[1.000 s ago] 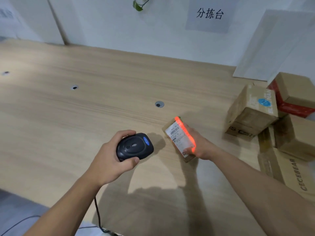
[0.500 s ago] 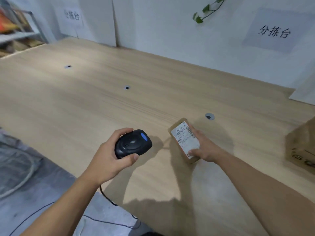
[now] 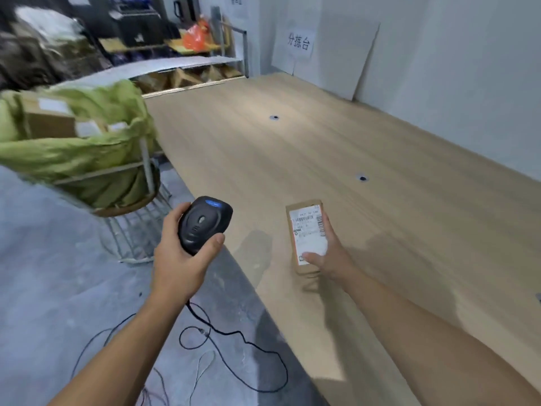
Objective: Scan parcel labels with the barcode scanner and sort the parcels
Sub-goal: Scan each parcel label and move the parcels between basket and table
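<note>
Parcel (image 3: 307, 234) pinched in my right hand (image 3: 328, 256) above the table (image 3: 380, 148), label up, my left hand (image 3: 181, 259) wrapped round the scanner (image 3: 203, 222).

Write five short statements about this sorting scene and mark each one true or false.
1. The left hand grips the black barcode scanner. True.
2. The right hand holds a small cardboard parcel with its label facing up. True.
3. A red scan line lies across the label. False: no red light shows on it.
4. The green bag on the wire stand is empty. False: cardboard boxes with white labels lie in it.
5. The scanner's cable trails down onto the floor. True.
</note>
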`<state>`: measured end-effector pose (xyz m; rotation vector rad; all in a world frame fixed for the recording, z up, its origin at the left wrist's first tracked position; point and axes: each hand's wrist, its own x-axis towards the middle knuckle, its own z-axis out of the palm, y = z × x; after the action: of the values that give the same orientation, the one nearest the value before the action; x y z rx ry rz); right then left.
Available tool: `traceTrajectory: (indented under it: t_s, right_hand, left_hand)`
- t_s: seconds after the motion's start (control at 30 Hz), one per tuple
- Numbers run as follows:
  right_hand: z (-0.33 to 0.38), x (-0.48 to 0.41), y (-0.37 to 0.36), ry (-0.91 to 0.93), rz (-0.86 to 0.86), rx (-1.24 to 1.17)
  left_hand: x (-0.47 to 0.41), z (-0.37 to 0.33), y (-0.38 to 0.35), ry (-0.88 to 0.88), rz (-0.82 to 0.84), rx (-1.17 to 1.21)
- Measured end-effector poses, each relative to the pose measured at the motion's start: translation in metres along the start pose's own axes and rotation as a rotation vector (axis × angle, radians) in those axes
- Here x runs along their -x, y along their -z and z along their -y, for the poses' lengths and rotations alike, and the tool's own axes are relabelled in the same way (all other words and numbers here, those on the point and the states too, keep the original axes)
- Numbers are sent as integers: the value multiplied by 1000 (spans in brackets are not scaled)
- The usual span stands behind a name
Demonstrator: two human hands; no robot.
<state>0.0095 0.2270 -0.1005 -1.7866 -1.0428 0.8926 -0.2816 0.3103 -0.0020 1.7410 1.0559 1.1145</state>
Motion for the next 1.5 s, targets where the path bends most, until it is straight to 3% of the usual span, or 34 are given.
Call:
traceTrajectory:
  t_s: [0.27,0.5,0.77,1.1,1.5]
  right_hand:
    - [93,-105,-116,103,215,-127]
    - [173,-210,-200,220,353,-178]
    - [268,-338,-270,298,408,-246]
    - [339,-421,-367,312,375,-185]
    - [398,-516,-474,266,225,-94]
  left_hand:
    - [-40,32,94,81,-422,-103]
    - [-123,54,138,65,-605,-135]
    - [-240,82,173,99,-669,-177]
    - [-334,130,262,65,-748,-152]
    - [-454,201,393,12,-647,-68]
